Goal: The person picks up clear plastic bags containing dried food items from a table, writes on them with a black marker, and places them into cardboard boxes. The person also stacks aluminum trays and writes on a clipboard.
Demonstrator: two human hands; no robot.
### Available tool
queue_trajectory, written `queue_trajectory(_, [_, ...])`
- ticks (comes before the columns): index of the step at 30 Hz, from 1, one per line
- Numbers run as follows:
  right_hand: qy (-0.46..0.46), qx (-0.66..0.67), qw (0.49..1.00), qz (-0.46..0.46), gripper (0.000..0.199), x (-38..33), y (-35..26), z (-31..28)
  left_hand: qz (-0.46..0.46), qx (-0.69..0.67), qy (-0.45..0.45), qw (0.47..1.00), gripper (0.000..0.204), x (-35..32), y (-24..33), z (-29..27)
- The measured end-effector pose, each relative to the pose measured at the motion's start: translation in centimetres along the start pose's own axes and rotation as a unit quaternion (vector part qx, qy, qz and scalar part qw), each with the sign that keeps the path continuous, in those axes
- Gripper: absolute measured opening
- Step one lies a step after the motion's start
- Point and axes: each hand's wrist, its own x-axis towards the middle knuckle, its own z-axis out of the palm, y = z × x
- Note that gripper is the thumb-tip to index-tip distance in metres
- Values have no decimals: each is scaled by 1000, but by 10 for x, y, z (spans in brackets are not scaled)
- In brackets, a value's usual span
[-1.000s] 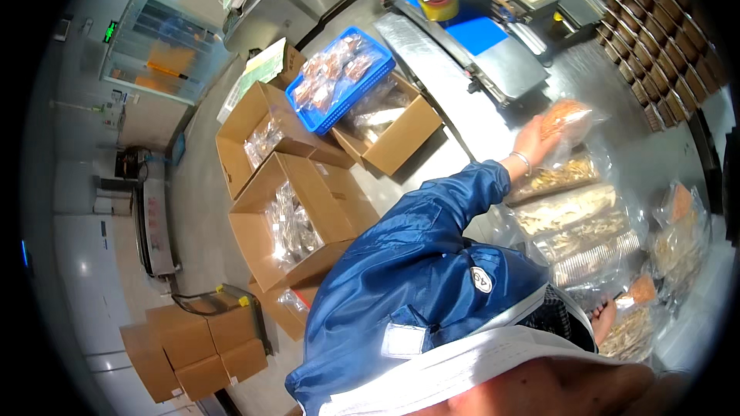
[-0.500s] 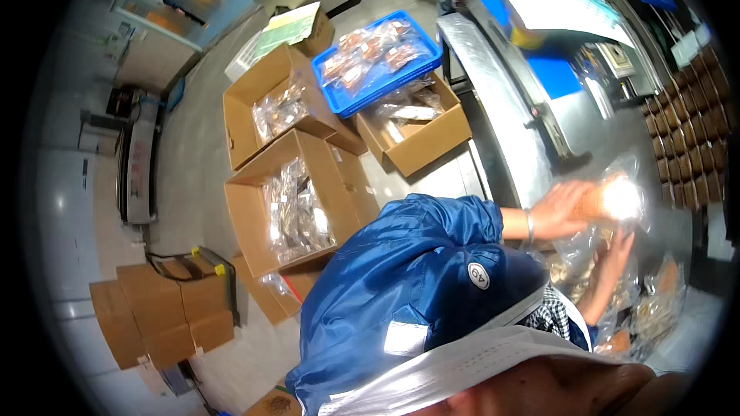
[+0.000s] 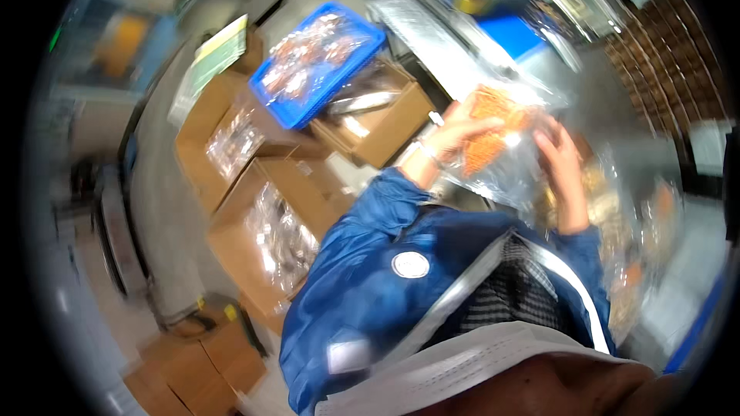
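Observation:
In front of my chest is a clear plastic bag [image 3: 484, 156] with orange, crumbly-looking food inside. My left hand [image 3: 456, 129] is closed on its left side, thumb across the front. At the bag's right edge, the bent fingers of my right hand [image 3: 561, 156] grip the plastic. Glare whitens part of the film, and motion blur hides fine detail. Other clear bags of pale yellowish pieces [image 3: 597, 204] lie beyond and below my right hand.
On the left, open cardboard boxes [image 3: 223, 250] hold clear packets. A blue tray [image 3: 287, 114] of bagged orange-brown food rests on another box [image 3: 393, 135]. A metal table edge [image 3: 416, 31] runs ahead, with stacked brown items [image 3: 663, 62] at right.
Both hands and the bag have moved left and closer to my body. The bag has turned so its orange contents show. My view has swung to the right.

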Motion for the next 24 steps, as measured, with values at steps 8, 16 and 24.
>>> queue_trajectory(8, [137,321,928,-131,35,-43,-26,-111,-27,19,46,998,100,38,-16,64])
queue_trajectory(16, [204,9,947,-249,28,-124,-51,-173,33,349,-93,932,110,83,-71,138])
queue_trajectory(24, [118,-163,913,-355,15,-93,-4,-176,-22,385,-85,919,106,58,-87,182])
